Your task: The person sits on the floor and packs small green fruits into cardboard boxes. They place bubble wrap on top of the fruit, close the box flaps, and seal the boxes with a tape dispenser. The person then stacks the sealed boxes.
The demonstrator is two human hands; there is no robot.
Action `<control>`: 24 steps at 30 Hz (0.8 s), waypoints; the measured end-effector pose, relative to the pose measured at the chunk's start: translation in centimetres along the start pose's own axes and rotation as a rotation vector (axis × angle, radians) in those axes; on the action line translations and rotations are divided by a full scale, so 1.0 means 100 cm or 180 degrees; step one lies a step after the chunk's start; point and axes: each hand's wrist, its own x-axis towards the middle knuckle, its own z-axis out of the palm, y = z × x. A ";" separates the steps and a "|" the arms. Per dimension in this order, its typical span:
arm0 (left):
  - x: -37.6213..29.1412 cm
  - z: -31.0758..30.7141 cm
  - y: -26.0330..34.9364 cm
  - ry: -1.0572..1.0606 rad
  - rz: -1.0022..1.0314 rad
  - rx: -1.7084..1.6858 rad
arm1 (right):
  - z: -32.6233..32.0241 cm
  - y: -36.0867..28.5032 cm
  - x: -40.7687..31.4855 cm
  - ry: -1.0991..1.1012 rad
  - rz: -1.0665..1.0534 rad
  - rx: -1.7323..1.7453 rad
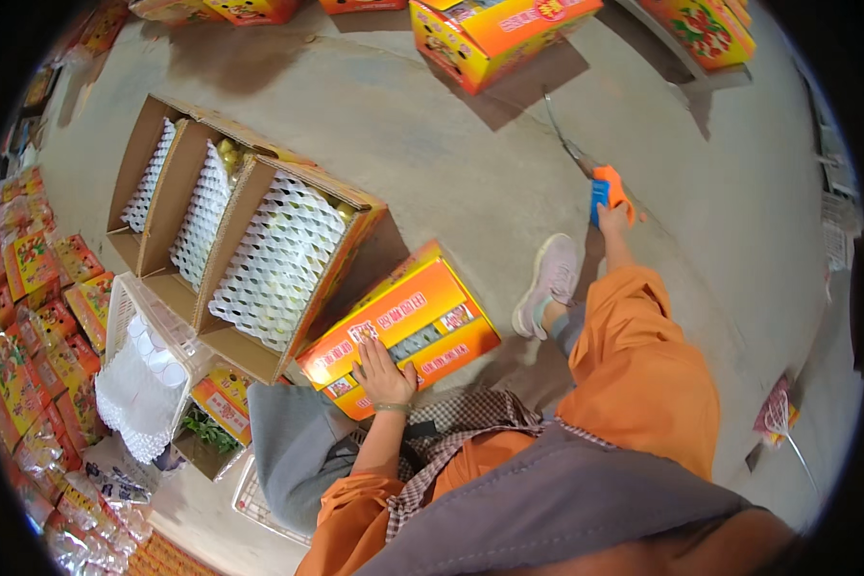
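Note:
My left hand (387, 376) rests palm down on a shut orange and yellow printed fruit carton (401, 309), thumb apart from the fingers. Foam netting shows through the slot in its lid. Out to the right, my right hand (614, 218) grips an orange and blue handheld tool (614, 189) with a thin curved metal part at its far end; its exact kind is unclear. Left of the shut carton stand several open cardboard cartons (209, 306) side by side. White foam netting (277, 259) covers their contents, and yellow-green fruit (229, 155) peeks out at the edge.
A white plastic basket (120, 306) holds foam sheets and round white rolls. Beside it, a small box (191, 450) contains green leaves. Stacked printed cartons (32, 266) fill the left side. Another carton (507, 39) stands beyond me. My shoe (547, 288) is right of the shut carton.

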 end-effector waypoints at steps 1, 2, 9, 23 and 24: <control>-0.003 0.000 -0.001 -0.0007 -0.0023 0.0031 | 0.000 -0.012 -0.003 -0.0160 -0.0012 -0.0345; -0.005 -0.001 -0.001 -0.0022 -0.0022 0.0052 | -0.002 -0.025 -0.004 -0.0288 -0.0040 -0.0235; -0.004 -0.004 0.004 0.0121 0.0007 0.0030 | -0.055 -0.043 -0.017 0.0238 0.0355 0.0635; -0.005 -0.012 0.006 0.0097 -0.0146 -0.0211 | -0.234 -0.134 -0.240 -0.4814 -0.0155 0.6118; -0.006 -0.014 0.006 0.0090 -0.0166 -0.0217 | -0.244 -0.137 -0.263 -0.4900 -0.0029 0.6092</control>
